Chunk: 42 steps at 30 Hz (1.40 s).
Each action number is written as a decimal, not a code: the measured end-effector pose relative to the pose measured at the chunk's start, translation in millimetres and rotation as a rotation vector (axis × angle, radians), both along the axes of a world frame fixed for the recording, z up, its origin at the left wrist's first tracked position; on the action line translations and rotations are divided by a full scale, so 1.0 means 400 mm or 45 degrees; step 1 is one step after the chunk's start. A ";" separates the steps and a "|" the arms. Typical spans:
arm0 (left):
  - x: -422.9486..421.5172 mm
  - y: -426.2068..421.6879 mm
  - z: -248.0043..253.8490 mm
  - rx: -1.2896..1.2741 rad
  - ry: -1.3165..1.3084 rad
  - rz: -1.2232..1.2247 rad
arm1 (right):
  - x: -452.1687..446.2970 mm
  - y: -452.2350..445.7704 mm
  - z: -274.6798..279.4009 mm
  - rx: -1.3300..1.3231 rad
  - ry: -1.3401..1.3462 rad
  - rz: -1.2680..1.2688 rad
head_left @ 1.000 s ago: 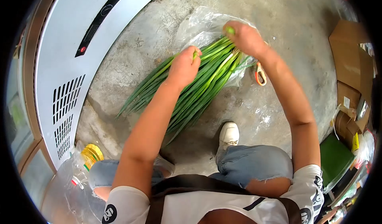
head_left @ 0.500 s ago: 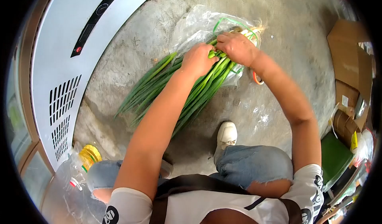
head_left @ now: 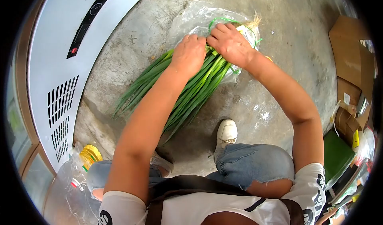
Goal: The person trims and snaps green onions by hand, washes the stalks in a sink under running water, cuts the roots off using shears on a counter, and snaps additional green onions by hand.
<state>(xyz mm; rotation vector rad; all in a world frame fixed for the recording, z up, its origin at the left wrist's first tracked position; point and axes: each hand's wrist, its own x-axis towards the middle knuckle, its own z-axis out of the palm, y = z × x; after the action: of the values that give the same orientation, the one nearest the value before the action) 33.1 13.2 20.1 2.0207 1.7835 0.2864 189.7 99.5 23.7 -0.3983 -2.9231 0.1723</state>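
A large bundle of green onions [head_left: 199, 87] lies slantwise on the floor, leaves toward the lower left and pale roots at the upper right. My left hand [head_left: 190, 53] is closed round stalks near the middle of the bundle. Close beside it, my right hand [head_left: 230, 43] has its fingers curled over the stalks nearer the roots. Green tape [head_left: 223, 19] loops near the root end. Under the bundle spreads a clear plastic bag [head_left: 191, 15]. Of the scissors, only a bit of orange handle [head_left: 269, 58] shows past my right wrist.
On the left stands a white appliance [head_left: 95, 45] with vents. A bottle of yellow oil [head_left: 90, 156] and clear plastic are at the lower left. Cardboard boxes [head_left: 349, 49] and a green bin [head_left: 337, 157] line the right side. My white shoe [head_left: 227, 132] is below the bundle.
Both hands, apart a second ago, have come together over the stalks and shifted slightly up and left. The scissors are now mostly hidden by my right forearm.
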 end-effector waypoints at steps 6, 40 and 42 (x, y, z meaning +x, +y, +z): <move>-0.001 0.003 0.013 0.144 0.073 0.092 | -0.015 -0.004 0.014 0.086 0.029 -0.033; -0.063 0.043 0.008 -0.465 -0.776 0.327 | 0.011 0.026 0.012 -0.862 -0.004 -0.158; -0.063 0.033 0.017 -0.563 -0.748 0.550 | 0.016 0.026 0.010 -0.664 -0.051 -0.265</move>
<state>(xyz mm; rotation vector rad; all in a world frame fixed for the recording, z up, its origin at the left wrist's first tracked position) 7.9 26.3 26.8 1.0901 1.6810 0.5017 195.9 109.8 27.9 -0.7816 -2.8144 0.9089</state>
